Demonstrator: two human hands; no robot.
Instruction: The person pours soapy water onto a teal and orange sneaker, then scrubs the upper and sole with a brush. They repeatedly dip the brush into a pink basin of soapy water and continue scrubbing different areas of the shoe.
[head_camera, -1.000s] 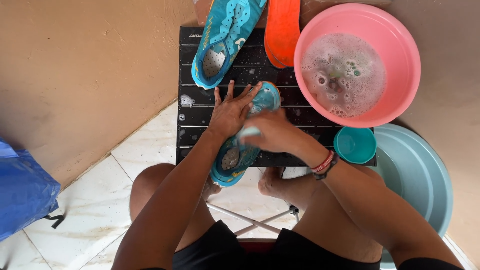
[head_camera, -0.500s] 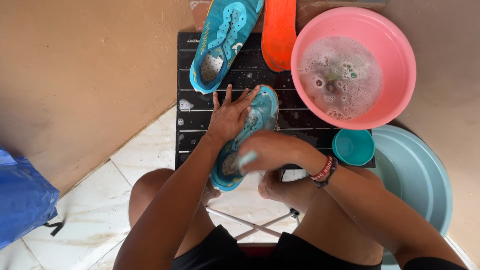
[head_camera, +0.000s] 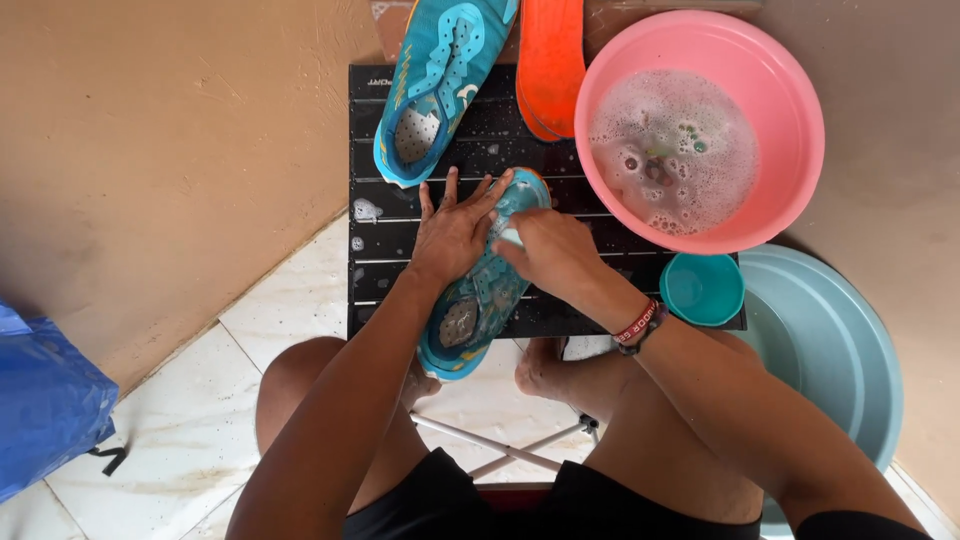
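Head view, looking down: left hand (head_camera: 452, 232) lies flat with fingers spread, pressing the teal shoe (head_camera: 480, 285) onto the black slatted table (head_camera: 385, 265), while right hand (head_camera: 550, 250) is curled shut over something pale at the toe; what it grips cannot be made out. Compared with half a second ago, the right hand has travelled from the shoe's middle up toward the toe, suggesting scrubbing strokes are moving along it; second shoe (head_camera: 435, 85), orange insole (head_camera: 550, 65) and pink basin (head_camera: 700, 130) of suds sit beyond
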